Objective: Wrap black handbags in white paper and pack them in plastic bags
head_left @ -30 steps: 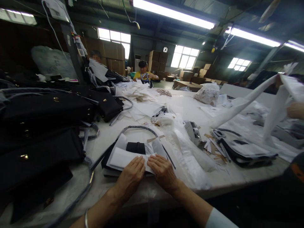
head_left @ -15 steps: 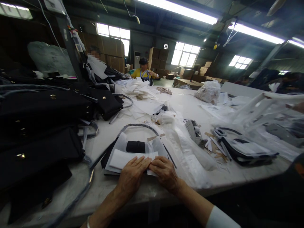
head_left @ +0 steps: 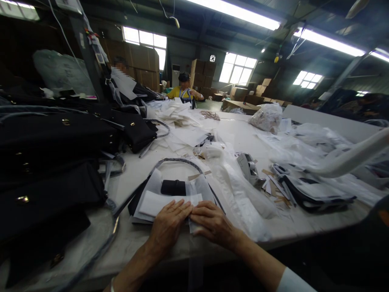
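Note:
A flat black handbag lies in front of me on the white table, covered with white wrapping paper and with its grey strap looped behind. My left hand lies flat on the near edge of the paper, fingers stretched out. My right hand rests beside it, fingers extended and touching the left fingertips over the paper's edge.
A stack of black handbags fills the left side. Crumpled clear plastic and a tape dispenser lie to the right, with another wrapped bag beyond. White paper sheets and seated people are at the far end.
My right hand has turned and slid slightly toward me along the paper's edge. At the right, a co-worker's raised white paper has dropped low across the table.

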`<state>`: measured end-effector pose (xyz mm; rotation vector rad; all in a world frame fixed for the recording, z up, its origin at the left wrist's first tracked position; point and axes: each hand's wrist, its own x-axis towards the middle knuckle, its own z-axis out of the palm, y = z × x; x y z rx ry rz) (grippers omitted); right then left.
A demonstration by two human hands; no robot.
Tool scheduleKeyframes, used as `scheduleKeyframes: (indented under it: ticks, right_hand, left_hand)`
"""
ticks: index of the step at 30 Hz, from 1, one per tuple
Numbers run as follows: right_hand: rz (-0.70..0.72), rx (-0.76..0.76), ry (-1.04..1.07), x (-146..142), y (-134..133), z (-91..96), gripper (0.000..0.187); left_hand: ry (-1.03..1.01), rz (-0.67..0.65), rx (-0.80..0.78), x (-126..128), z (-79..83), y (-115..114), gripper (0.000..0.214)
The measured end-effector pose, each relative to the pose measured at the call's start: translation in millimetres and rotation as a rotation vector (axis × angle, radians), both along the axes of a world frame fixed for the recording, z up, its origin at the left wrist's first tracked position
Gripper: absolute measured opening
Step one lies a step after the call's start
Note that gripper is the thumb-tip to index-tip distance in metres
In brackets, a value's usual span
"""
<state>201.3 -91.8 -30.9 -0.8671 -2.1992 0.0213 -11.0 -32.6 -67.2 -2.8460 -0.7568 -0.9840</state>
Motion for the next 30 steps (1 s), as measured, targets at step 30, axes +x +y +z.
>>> scheduleKeyframes:
  ticks: [30]
  right_hand:
    - [-0.191, 0.112, -0.388, -15.6, 9.2, -2.8, 0.025]
  left_hand:
    - [-0.065, 0.046, 0.102, 7.4, 7.8, -5.9, 0.034]
